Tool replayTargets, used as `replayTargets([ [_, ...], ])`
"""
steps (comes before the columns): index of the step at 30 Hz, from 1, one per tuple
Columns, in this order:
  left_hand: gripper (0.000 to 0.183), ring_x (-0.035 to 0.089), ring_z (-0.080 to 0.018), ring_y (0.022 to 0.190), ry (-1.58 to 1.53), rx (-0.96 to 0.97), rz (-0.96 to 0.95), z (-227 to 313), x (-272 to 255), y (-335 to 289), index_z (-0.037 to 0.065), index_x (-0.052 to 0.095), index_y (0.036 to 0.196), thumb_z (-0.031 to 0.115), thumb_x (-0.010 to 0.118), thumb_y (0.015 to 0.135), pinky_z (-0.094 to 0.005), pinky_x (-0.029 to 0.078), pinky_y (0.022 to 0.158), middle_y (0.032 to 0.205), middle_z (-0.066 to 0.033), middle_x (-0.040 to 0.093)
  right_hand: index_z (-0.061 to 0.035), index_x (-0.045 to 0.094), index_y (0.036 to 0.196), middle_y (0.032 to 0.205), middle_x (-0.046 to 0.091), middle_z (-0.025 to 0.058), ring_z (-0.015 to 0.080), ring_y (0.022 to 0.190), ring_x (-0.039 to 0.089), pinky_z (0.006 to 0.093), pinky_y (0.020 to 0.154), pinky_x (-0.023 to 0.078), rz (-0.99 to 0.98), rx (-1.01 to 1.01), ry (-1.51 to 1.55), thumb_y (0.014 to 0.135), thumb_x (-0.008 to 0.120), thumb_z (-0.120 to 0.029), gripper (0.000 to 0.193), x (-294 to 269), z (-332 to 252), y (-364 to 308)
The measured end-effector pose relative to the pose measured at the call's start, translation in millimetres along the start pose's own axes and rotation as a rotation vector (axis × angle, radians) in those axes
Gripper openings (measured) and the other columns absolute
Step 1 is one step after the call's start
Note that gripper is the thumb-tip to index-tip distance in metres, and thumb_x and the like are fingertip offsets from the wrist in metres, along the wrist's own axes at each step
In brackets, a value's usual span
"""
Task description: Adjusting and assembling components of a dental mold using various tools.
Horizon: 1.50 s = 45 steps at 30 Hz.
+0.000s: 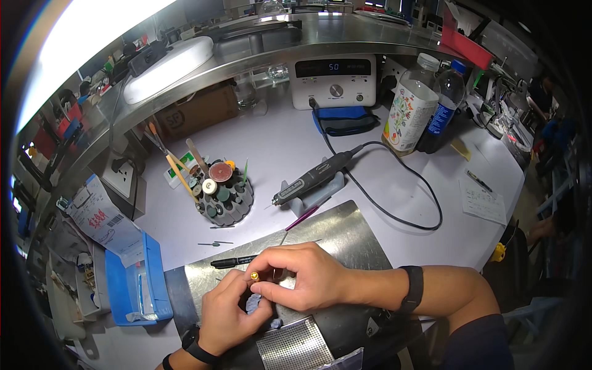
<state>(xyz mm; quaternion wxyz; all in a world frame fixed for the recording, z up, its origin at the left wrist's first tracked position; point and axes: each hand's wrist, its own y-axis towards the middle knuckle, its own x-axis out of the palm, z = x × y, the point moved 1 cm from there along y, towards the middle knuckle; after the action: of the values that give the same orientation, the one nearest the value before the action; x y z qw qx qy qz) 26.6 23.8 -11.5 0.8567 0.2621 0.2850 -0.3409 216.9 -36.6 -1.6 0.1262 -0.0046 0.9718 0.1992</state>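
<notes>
Above a metal plate [351, 240], my two hands meet at the fingertips. The thumb and index finger of my right hand [308, 277] close around a small, shiny gold-coloured piece [254, 276]. My left hand [228, 311] is closed on a blue-grey lump [253, 302], right below the gold piece. Whether the two pieces touch is hidden by my fingers. Another blue-grey bit [275, 323] lies beside my left thumb. Just beyond my hands are a black marker [233, 262] and a thin tool with a purple handle [302, 217].
A perforated metal sheet [295, 345] lies near me. Left stand a blue tray [163, 290] and a grey rotating bur holder [231, 209]. Beyond, a rotary handpiece [317, 179] rests on its stand, corded to a control unit [333, 86]. Two bottles [410, 111] stand back right.
</notes>
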Motion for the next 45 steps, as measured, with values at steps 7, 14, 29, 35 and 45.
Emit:
replayTargets([
  [7,0.03,0.062,-0.0225,0.063,-0.01,-0.005,-0.014,0,-1,1,0.003,0.07,0.107,0.014,0.077,0.079,-0.033,0.051,0.058,0.081,-0.008,0.06,-0.0005,0.072,0.107,0.089,0.074,0.0091,0.0172,0.079,0.072,0.0289,0.072,0.058,0.004,-0.004,0.011,0.088,0.075,-0.009,0.021,1,2,0],
  [14,0.03,0.063,-0.0224,0.063,0.002,-0.001,-0.003,1,-1,2,0.004,0.07,0.106,0.014,0.077,0.079,-0.0331,0.051,0.058,0.081,-0.0079,0.06,-0.0006,0.071,0.107,0.091,0.074,0.0091,0.0177,0.08,0.073,0.0291,0.073,0.058,-0.009,-0.002,0.007,0.088,0.075,-0.009,0.021,-1,2,0],
  [29,0.029,0.064,-0.0242,0.066,0.007,-0.028,-0.005,0,0,-4,0.003,0.069,0.105,0.014,0.078,0.079,-0.0338,0.051,0.059,0.082,-0.0088,0.061,-0.0011,0.072,0.107,0.091,0.075,0.0089,0.0171,0.079,0.072,0.0286,0.072,0.058,0.01,-0.013,0.013,0.088,0.076,-0.008,0.021,4,4,-2],
  [35,0.03,0.068,-0.0289,0.073,0.034,0.033,0.008,-3,1,4,0.004,0.068,0.104,0.018,0.078,0.079,-0.0366,0.054,0.062,0.09,-0.0088,0.065,-0.0026,0.07,0.111,0.083,0.072,0.0072,0.0145,0.072,0.069,0.0264,0.067,0.055,0.025,0.032,0.008,0.088,0.075,-0.007,0.024,0,8,1],
  [45,0.032,0.062,-0.0206,0.069,-0.008,0.011,-0.004,-6,-2,-4,0.0,0.066,0.104,0.01,0.078,0.076,-0.0308,0.05,0.062,0.088,-0.009,0.06,0.0022,0.071,0.109,0.096,0.072,0.01,0.0124,0.077,0.071,0.024,0.069,0.057,0.019,-0.005,0.057,0.083,0.076,0.005,0.027,5,12,3],
])
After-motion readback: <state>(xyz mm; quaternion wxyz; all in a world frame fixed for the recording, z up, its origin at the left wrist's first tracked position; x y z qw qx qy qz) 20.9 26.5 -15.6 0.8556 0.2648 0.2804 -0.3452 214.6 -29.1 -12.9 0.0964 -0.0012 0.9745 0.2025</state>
